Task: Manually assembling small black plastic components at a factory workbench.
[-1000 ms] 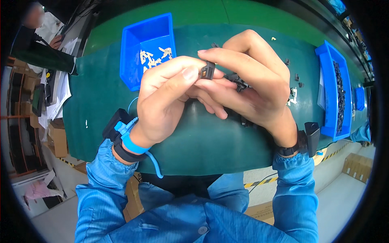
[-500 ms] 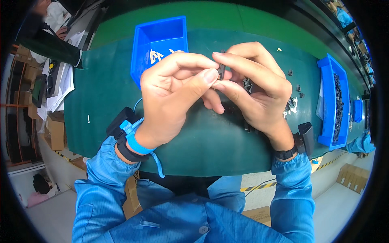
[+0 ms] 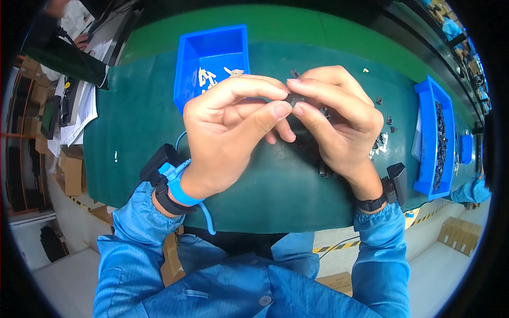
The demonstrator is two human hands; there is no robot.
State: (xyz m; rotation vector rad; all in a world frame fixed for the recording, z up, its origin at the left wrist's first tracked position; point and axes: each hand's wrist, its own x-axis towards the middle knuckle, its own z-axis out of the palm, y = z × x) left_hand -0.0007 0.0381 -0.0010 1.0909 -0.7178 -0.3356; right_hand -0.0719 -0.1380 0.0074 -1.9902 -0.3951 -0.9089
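Observation:
Between my two hands, above the green table, is a small black plastic part [image 3: 295, 98]. My left hand [image 3: 225, 127] pinches its left side with thumb and index finger. From the other side, the thumb and index fingertip of my right hand [image 3: 342, 119] press on it too, with the other fingers curled. The part's exact shape is mostly covered by the fingertips. Just behind my left hand stands a blue bin [image 3: 212, 45] with small cream-coloured pieces [image 3: 205, 78] in it. More small black parts [image 3: 379, 140] lie on the table beside and partly behind my right hand.
A long blue bin [image 3: 422, 132] full of black parts stands at the right of the green table [image 3: 138, 106]. White pieces [image 3: 383, 142] lie near my right wrist. A coiled blue cord [image 3: 208, 218] hangs from my left wristband. Another person's dark sleeve [image 3: 69, 61] is at upper left.
The small black part has turned between my fingertips and now shows a different side. My right hand has shifted slightly downward; both hands keep their pinch.

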